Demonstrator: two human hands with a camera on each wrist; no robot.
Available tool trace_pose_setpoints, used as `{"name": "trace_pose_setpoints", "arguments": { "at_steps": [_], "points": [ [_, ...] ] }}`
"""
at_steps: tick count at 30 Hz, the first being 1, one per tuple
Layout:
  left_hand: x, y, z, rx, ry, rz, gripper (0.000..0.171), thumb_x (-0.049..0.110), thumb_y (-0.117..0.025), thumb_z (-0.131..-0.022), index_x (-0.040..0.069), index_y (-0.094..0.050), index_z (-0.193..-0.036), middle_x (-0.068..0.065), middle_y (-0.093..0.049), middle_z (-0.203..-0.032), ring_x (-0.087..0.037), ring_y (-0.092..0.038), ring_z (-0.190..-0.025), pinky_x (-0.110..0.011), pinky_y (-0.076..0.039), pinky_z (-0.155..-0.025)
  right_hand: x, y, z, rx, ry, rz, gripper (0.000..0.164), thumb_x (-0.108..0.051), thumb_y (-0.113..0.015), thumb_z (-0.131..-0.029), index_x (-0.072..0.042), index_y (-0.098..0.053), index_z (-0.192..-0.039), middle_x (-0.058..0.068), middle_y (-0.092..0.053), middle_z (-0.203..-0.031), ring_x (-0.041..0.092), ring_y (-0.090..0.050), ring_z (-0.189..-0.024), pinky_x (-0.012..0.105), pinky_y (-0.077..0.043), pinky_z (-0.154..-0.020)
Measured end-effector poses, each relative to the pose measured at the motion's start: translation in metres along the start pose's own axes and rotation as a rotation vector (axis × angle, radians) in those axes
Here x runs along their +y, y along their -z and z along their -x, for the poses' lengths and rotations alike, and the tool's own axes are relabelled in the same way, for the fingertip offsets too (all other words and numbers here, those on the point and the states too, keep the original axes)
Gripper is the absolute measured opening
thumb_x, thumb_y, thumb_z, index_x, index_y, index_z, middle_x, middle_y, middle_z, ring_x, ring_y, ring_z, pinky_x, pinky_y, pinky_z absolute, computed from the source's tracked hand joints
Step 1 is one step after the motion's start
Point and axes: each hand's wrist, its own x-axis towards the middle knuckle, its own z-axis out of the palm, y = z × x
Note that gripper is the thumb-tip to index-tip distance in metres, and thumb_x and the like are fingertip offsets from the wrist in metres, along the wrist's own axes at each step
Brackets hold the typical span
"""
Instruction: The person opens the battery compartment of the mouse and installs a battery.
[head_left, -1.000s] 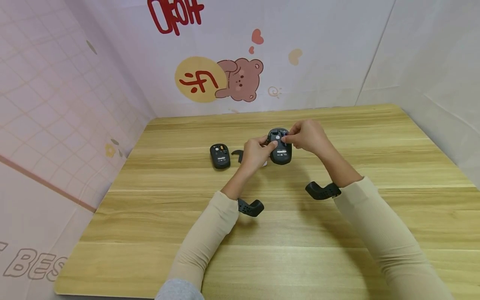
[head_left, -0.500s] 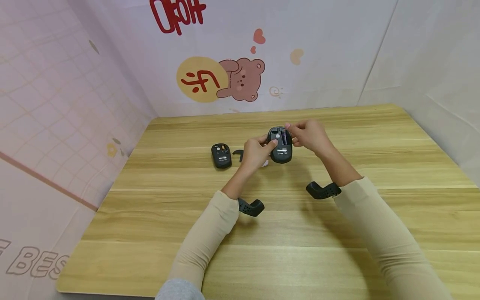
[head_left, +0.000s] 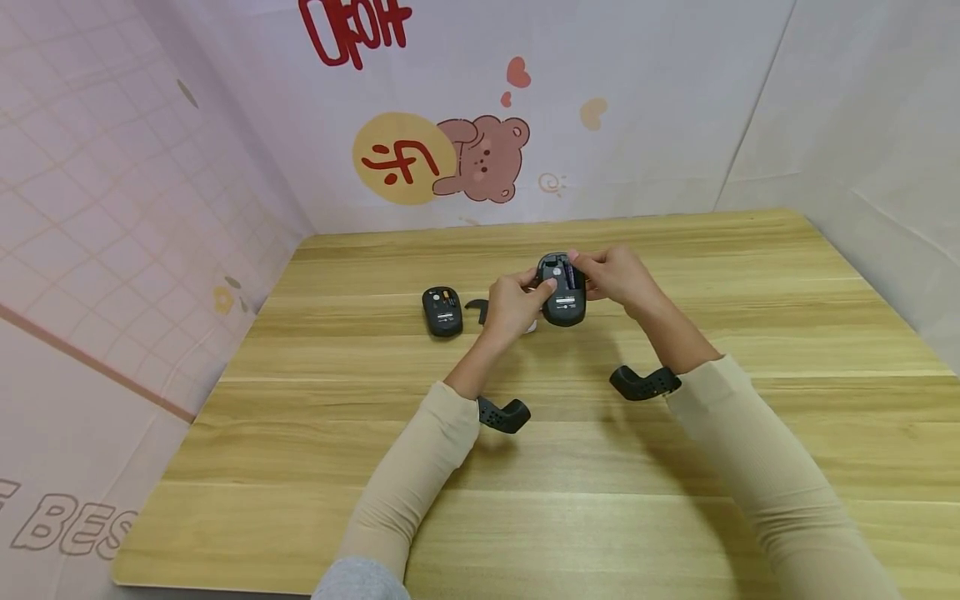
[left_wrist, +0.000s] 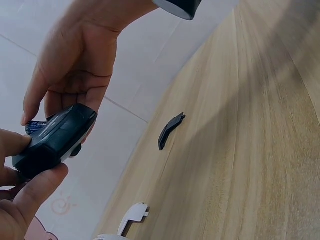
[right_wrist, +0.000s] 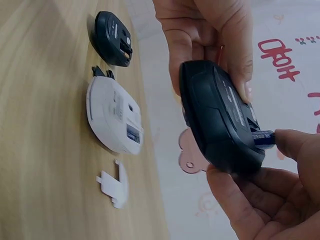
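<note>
My left hand (head_left: 513, 304) grips a black computer mouse (head_left: 564, 310), underside up and raised off the table, its thumb on the base. A dark blue battery (right_wrist: 263, 139) lies in the mouse's uncovered compartment, one end sticking out in the right wrist view. The thumb of my right hand (head_left: 618, 273) presses that end, while its other fingers curl under the mouse (right_wrist: 215, 115). From the left wrist view, the battery (left_wrist: 34, 127) peeks out between the right hand's fingers and the mouse body.
A second black mouse (head_left: 442, 312) rests upside down on the wooden table (head_left: 570, 458), orange showing in its compartment. A white mouse (right_wrist: 114, 114) with a battery inside, a white cover (right_wrist: 115, 187) and a black cover (left_wrist: 171, 131) lie nearby. A printed wall (head_left: 637, 100) stands behind.
My right fingers have moved from over the battery compartment to the mouse's upper right edge, and the thumb has come down on the battery's end. The left hand keeps its grip.
</note>
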Motion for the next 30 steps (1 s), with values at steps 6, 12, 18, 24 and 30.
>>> {"name": "trace_pose_setpoints", "arguments": {
  "at_steps": [6, 12, 18, 24, 30],
  "points": [
    [0.0004, 0.0003, 0.0023, 0.003, 0.001, -0.024, 0.036, 0.016, -0.063, -0.089, 0.002, -0.059, -0.122, -0.009, -0.065, -0.077, -0.014, -0.062, -0.057, -0.032, -0.056, -0.055, 0.0043, -0.0068, 0.0010, 0.020, -0.025, -0.109, 0.055, -0.038, -0.050, -0.095, 0.013, -0.059, -0.114, 0.024, -0.056, -0.110, 0.028, -0.061, -0.088, 0.029, -0.055, -0.073],
    [0.0009, -0.0003, 0.0037, -0.001, -0.003, -0.021, 0.037, 0.016, -0.063, -0.090, 0.002, -0.058, -0.124, -0.010, -0.065, -0.077, -0.015, -0.062, -0.056, -0.041, -0.056, -0.059, 0.0029, -0.0070, 0.0027, 0.029, -0.039, -0.116, 0.051, -0.034, -0.051, -0.094, 0.013, -0.060, -0.112, 0.023, -0.056, -0.111, 0.027, -0.061, -0.087, 0.029, -0.055, -0.074],
    [0.0017, -0.0011, 0.0036, -0.008, 0.020, -0.009, 0.038, 0.016, -0.062, -0.090, 0.002, -0.056, -0.125, -0.012, -0.065, -0.081, -0.015, -0.063, -0.058, -0.041, -0.056, -0.061, 0.0027, -0.0066, 0.0029, 0.027, -0.034, -0.080, 0.041, -0.024, -0.052, -0.095, 0.007, -0.056, -0.121, 0.024, -0.051, -0.125, 0.022, -0.064, -0.090, 0.026, -0.054, -0.074],
    [0.0026, -0.0012, 0.0029, 0.002, 0.042, -0.024, 0.039, 0.017, -0.062, -0.090, 0.002, -0.056, -0.125, -0.011, -0.065, -0.080, -0.015, -0.062, -0.057, -0.042, -0.056, -0.061, 0.0030, -0.0069, 0.0015, 0.035, -0.026, -0.071, 0.040, -0.023, -0.053, -0.095, 0.007, -0.057, -0.120, 0.026, -0.053, -0.123, 0.015, -0.065, -0.082, 0.029, -0.054, -0.076],
    [0.0025, -0.0014, 0.0027, 0.005, 0.038, -0.025, 0.039, 0.017, -0.062, -0.090, 0.002, -0.056, -0.125, -0.011, -0.065, -0.080, -0.015, -0.062, -0.056, -0.040, -0.056, -0.060, 0.0025, -0.0065, 0.0008, 0.043, -0.036, -0.048, 0.039, -0.024, -0.053, -0.094, 0.006, -0.058, -0.120, 0.025, -0.054, -0.121, 0.013, -0.064, -0.079, 0.035, -0.053, -0.080]
  ]
}}
